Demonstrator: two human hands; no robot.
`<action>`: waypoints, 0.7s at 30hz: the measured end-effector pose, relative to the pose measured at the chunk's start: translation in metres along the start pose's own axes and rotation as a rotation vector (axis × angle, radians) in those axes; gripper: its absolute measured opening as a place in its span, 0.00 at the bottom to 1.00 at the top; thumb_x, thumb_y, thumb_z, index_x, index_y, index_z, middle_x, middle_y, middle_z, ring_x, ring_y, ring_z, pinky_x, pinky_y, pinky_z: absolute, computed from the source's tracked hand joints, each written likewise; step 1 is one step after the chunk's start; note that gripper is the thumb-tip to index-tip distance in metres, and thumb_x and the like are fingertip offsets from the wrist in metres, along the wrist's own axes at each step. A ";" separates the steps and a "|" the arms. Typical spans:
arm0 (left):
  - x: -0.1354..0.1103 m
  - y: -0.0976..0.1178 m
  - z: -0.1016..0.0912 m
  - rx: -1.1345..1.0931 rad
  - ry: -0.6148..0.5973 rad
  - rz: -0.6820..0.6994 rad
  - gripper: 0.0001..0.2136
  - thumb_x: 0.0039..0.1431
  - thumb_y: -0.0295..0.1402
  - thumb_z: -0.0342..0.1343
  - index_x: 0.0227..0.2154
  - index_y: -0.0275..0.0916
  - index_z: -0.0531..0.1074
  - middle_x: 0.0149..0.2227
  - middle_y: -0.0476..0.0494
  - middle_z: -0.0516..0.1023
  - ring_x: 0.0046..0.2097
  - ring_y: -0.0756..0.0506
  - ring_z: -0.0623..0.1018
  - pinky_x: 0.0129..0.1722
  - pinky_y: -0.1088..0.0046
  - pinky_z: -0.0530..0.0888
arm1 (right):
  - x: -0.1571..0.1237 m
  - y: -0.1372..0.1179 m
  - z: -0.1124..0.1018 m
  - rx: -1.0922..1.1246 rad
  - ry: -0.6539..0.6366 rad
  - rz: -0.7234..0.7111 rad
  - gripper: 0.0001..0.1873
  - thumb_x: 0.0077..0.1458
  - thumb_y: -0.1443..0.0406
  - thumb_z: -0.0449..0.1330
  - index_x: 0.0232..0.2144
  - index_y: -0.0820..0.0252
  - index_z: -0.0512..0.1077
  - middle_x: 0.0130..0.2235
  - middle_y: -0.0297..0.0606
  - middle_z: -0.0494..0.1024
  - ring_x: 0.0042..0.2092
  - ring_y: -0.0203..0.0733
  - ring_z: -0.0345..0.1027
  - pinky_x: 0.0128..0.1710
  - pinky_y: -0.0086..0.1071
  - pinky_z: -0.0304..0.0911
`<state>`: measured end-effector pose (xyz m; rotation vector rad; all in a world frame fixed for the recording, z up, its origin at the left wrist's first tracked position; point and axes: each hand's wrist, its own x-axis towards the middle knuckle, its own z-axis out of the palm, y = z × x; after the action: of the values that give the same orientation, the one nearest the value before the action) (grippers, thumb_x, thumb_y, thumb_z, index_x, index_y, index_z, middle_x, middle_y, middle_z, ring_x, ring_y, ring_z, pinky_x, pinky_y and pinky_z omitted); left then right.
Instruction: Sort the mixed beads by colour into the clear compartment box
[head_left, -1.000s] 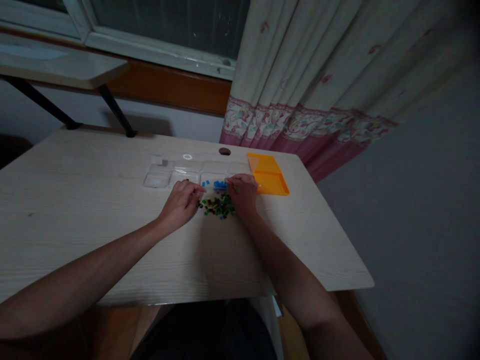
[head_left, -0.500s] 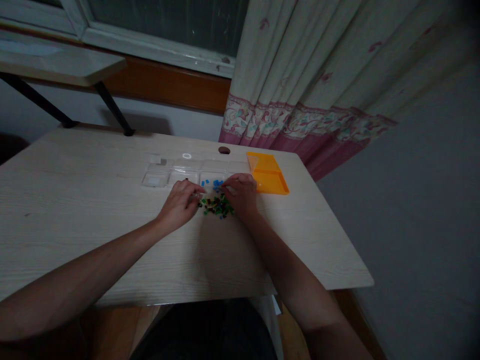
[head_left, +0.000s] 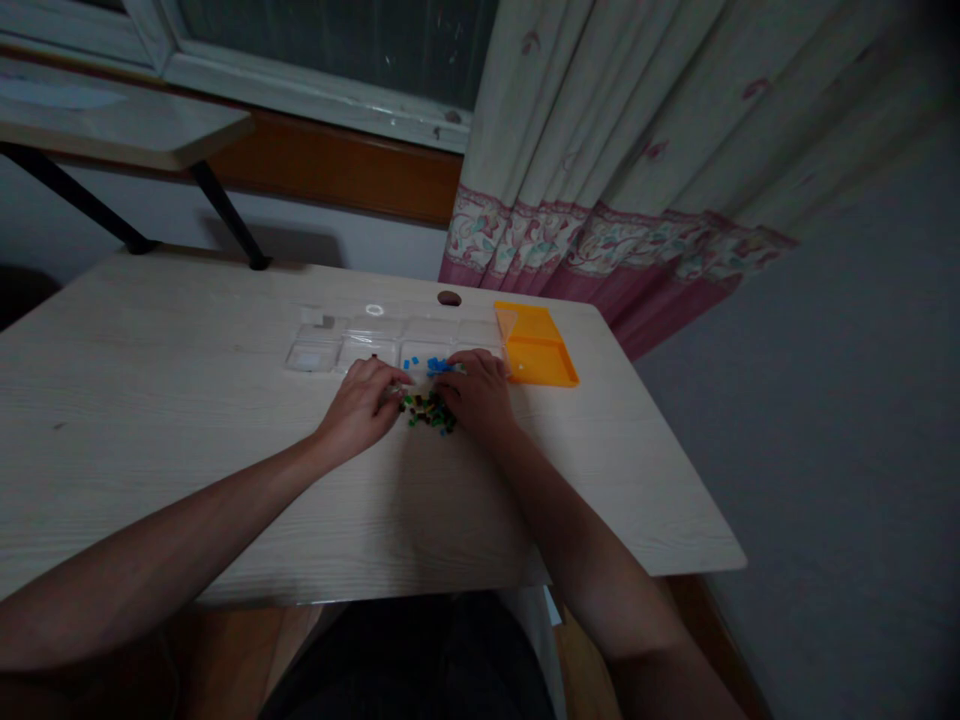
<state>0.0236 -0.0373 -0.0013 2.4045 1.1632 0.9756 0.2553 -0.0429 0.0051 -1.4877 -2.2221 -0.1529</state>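
A pile of small green, yellow, dark and blue pieces (head_left: 429, 411) lies on the table in front of me. At its left edge is my left hand (head_left: 364, 402), thumb and fingers curled together; what sits between the fingertips is too small to make out. My right hand (head_left: 478, 388) bends over the pile's right side with its fingers pinched, and their tips are partly hidden. Just beyond the pile, several blue pieces (head_left: 437, 366) rest in a compartment of a clear plastic box (head_left: 367, 354). One dark piece (head_left: 374, 357) shows in the compartment to the left.
An open orange case (head_left: 541, 362) lies to the right of the clear box. Behind them the wooden table (head_left: 225, 400) has a round cable hole (head_left: 449, 298). A raised shelf (head_left: 172, 140) on black legs stands at the back left, and a curtain (head_left: 570, 180) hangs behind the table.
My right hand's fingers have come down and slightly left, over the right side of the pile. The left hand has barely moved.
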 end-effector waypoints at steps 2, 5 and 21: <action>0.000 0.000 0.000 0.004 0.002 0.004 0.11 0.64 0.29 0.52 0.46 0.40 0.74 0.44 0.40 0.74 0.51 0.37 0.70 0.54 0.54 0.69 | 0.000 -0.001 0.000 -0.004 -0.001 0.005 0.07 0.60 0.64 0.65 0.40 0.50 0.82 0.54 0.40 0.77 0.58 0.53 0.60 0.57 0.46 0.53; 0.000 -0.001 0.001 0.006 0.005 0.013 0.10 0.65 0.30 0.52 0.46 0.39 0.74 0.44 0.39 0.74 0.51 0.37 0.70 0.54 0.54 0.69 | 0.000 -0.001 0.000 -0.024 -0.017 0.013 0.08 0.61 0.62 0.64 0.41 0.50 0.82 0.54 0.41 0.77 0.58 0.53 0.60 0.57 0.47 0.53; -0.003 0.004 0.002 0.189 -0.044 -0.001 0.13 0.63 0.39 0.59 0.45 0.39 0.78 0.42 0.38 0.73 0.50 0.34 0.70 0.51 0.53 0.69 | 0.008 0.007 0.003 0.065 0.190 0.153 0.07 0.63 0.60 0.64 0.37 0.51 0.82 0.45 0.37 0.80 0.51 0.46 0.66 0.56 0.41 0.56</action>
<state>0.0254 -0.0422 -0.0019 2.5560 1.2930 0.8424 0.2584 -0.0324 0.0046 -1.5333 -1.9386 -0.1640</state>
